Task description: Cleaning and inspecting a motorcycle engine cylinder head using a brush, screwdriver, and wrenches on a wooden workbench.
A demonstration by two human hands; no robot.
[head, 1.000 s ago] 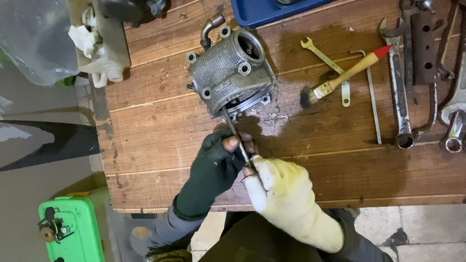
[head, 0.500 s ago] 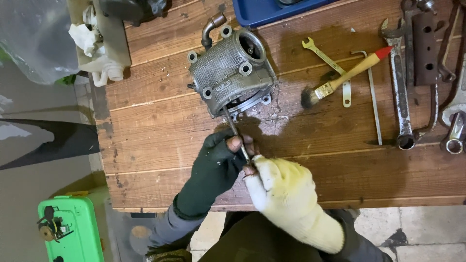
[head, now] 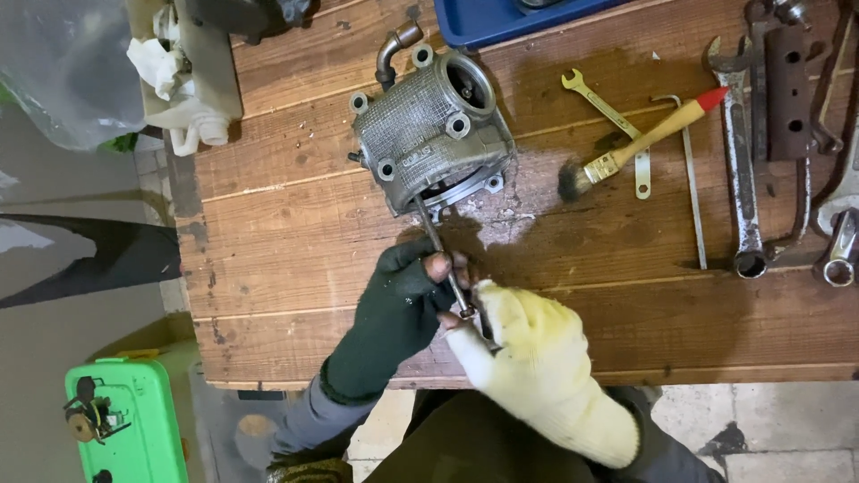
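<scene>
L hand (head: 394, 309), dark glove, and R hand (head: 528, 358), pale yellow glove, both pinched shut on a thin metal rod (head: 440, 259) near bench front edge. Rod long axis runs diag., far end touching the grey engine part (head: 429, 130) up-left of hands. Wooden plank bench (head: 286, 241); brush (head: 640, 143) and wrenches (head: 743, 152) to the right, concrete floor below.

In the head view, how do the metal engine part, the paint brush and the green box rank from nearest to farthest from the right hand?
From the right hand, in the yellow glove:
1. Metal engine part, straight ahead on the wooden bench.
2. Paint brush, ahead and to the right, beside a small wrench.
3. Green box, far left, off the bench and below it.
</scene>
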